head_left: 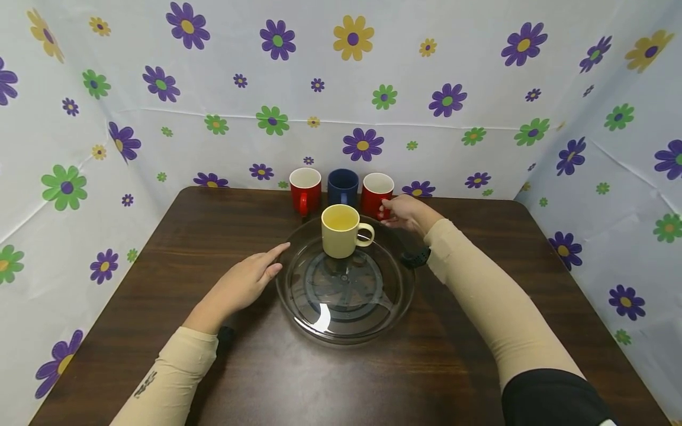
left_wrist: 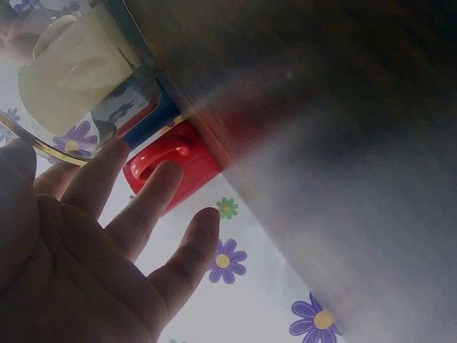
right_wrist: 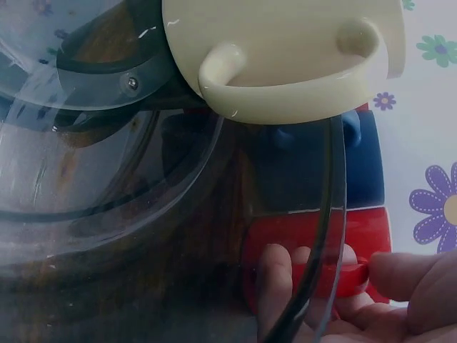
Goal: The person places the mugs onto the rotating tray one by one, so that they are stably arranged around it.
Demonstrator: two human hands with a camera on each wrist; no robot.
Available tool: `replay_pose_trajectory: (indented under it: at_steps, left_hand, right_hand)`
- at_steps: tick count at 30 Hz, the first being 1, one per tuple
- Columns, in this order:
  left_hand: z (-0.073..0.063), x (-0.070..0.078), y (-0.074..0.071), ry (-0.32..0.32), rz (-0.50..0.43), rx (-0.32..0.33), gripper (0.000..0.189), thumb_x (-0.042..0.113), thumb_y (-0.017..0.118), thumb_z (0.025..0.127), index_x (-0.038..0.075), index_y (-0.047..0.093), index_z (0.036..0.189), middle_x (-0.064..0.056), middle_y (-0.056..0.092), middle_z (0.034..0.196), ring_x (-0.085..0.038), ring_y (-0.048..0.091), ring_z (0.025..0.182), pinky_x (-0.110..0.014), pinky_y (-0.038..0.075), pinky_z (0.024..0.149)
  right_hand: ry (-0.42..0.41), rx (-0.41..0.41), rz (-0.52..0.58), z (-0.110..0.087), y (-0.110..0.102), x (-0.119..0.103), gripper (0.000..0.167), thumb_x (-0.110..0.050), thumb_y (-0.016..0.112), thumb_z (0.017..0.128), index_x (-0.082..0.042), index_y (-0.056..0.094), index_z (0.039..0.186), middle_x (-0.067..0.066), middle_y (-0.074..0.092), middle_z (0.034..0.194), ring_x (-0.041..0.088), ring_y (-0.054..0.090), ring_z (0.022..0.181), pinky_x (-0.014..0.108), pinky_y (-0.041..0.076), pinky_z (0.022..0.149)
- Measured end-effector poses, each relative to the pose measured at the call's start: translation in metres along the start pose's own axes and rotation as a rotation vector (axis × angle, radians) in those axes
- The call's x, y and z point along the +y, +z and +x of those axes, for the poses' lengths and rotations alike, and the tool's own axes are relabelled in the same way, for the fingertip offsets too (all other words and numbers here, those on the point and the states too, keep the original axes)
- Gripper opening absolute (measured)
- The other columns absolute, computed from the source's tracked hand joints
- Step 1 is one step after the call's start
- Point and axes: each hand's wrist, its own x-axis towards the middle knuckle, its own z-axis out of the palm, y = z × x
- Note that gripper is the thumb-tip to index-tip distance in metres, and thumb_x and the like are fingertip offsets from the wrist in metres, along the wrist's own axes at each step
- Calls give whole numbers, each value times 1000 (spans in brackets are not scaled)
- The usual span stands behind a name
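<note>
A clear round turntable tray [head_left: 319, 332] with a raised rim is on the table, and a pale yellow mug [head_left: 337, 238] stands upright on its far part, handle to the right. Behind the tray is a row of mugs: a red mug [head_left: 297, 198] at left, a blue mug [head_left: 337, 190] in the middle and another red mug [head_left: 370, 204] at right. My right hand [head_left: 406, 213] pinches the right red mug's handle [right_wrist: 350, 277] between thumb and fingers. My left hand [head_left: 242, 285] is beside the tray's left side, fingers extended, index fingertip right at the rim.
The dark wooden table [head_left: 213, 236] ends at a white curtain [head_left: 234, 53] with printed flowers, which rises behind and on both sides. The back mugs stand close to it and to one another. Beige sleeves cover both forearms.
</note>
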Motion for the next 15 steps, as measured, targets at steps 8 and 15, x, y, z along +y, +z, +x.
replay_pose_trajectory:
  at_steps: [8, 15]
  left_hand:
    - [1, -1, 1, -11, -5, -9, 54, 28, 50, 108, 19, 34, 159, -22, 55, 145, -41, 52, 133, -59, 38, 110]
    - [0, -2, 1, -4, -10, -6, 54, 29, 49, 108, 19, 34, 159, -22, 54, 145, -41, 52, 133, -59, 38, 110]
  right_hand:
    - [8, 26, 14, -3, 0, 1, 25, -22, 43, 111, -1, 55, 106, 14, 63, 103, 20, 63, 81, 26, 58, 78]
    - [0, 27, 27, -1, -2, 4, 24, -20, 42, 111, 0, 54, 107, 15, 62, 102, 22, 62, 83, 24, 58, 72]
